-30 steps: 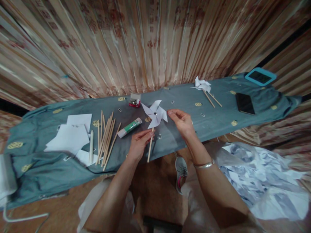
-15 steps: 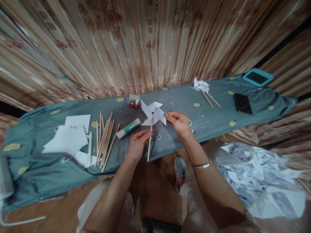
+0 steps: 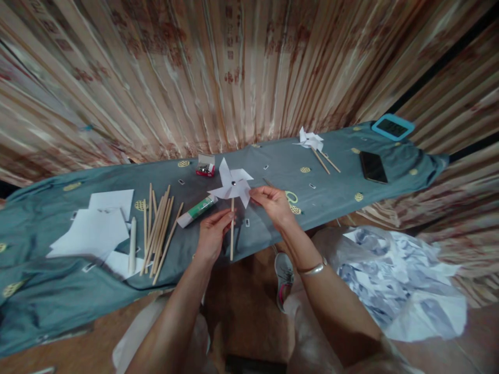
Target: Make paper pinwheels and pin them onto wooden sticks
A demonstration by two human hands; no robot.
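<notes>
A white paper pinwheel [image 3: 231, 185] on a thin wooden stick [image 3: 232, 234] stands upright over the front edge of the blue-grey cloth-covered table [image 3: 273, 218]. My left hand [image 3: 211, 235] is closed round the stick below the paper. My right hand [image 3: 273, 204] pinches the tip of the pinwheel's right-hand blade between thumb and fingers. A green-and-white glue stick [image 3: 197, 210] lies just left of the pinwheel.
Several wooden sticks [image 3: 158, 228] and white paper sheets [image 3: 93, 228] lie at the left. A small red box of pins [image 3: 204, 167], two finished pinwheels [image 3: 312, 143], a black phone [image 3: 373, 167], a blue-framed device [image 3: 392, 127] and green scissors [image 3: 290, 197] sit on the table. Crumpled paper [image 3: 397, 280] fills a bag at the right.
The pinwheel's blades have turned as my right hand pushed one tip. Both hands and the pinwheel sit a little further left in view; the camera has shifted.
</notes>
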